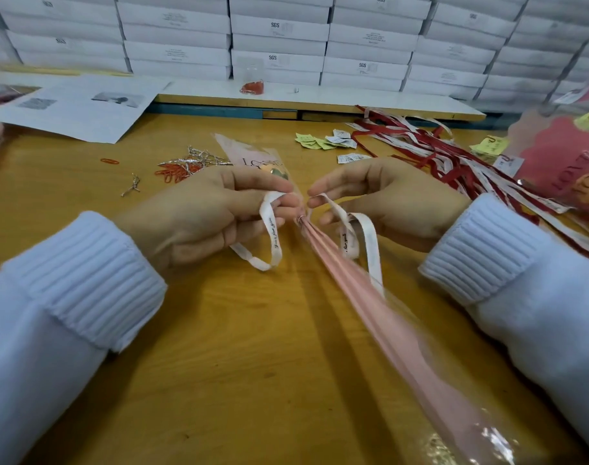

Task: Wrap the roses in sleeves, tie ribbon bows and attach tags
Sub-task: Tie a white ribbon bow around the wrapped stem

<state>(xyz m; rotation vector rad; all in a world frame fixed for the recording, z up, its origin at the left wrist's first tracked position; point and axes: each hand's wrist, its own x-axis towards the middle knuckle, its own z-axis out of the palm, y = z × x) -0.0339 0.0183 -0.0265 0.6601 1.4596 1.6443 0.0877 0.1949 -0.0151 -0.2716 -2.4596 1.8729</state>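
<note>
The white ribbon (pixel 275 229), printed with small script, goes round the narrow neck of a pink sleeve (pixel 363 290), where the film is gathered together. The sleeve lies slanted on the counter (pixel 219 347), its wide top with the word LOVE pointing away from the person and its long folded tail running toward the near right corner. I cannot make out the rose itself inside.

The left hand (pixel 199 213) pinches one loop of the ribbon between thumb and forefinger, and the rest of that loop hangs down under the hand. The right hand (pixel 387 203) pinches the other side just beside the neck in a fingertip grip, and a second loop and a free end fall across the sleeve. My judgement is that the bow is being formed and is not yet pulled tight.

The ribbon looks light, soft and rather smooth, so it may slip if the pinch relaxes. It is best held close to the knot, one loop in each hand. The sleeve is thin, shiny film that probably creases and slides easily, so the gathered neck is the safest place to hold it.

Further out on the right lie many loose ribbons (pixel 430 156), red and white, with small paper tags (pixel 323 140) near them and other pink sleeves (pixel 561 162) at the edge. On the left are silver twist ties (pixel 195 159), red bands (pixel 172 172) and a printed sheet (pixel 78 105). White boxes (pixel 279 28) are stacked behind.
</note>
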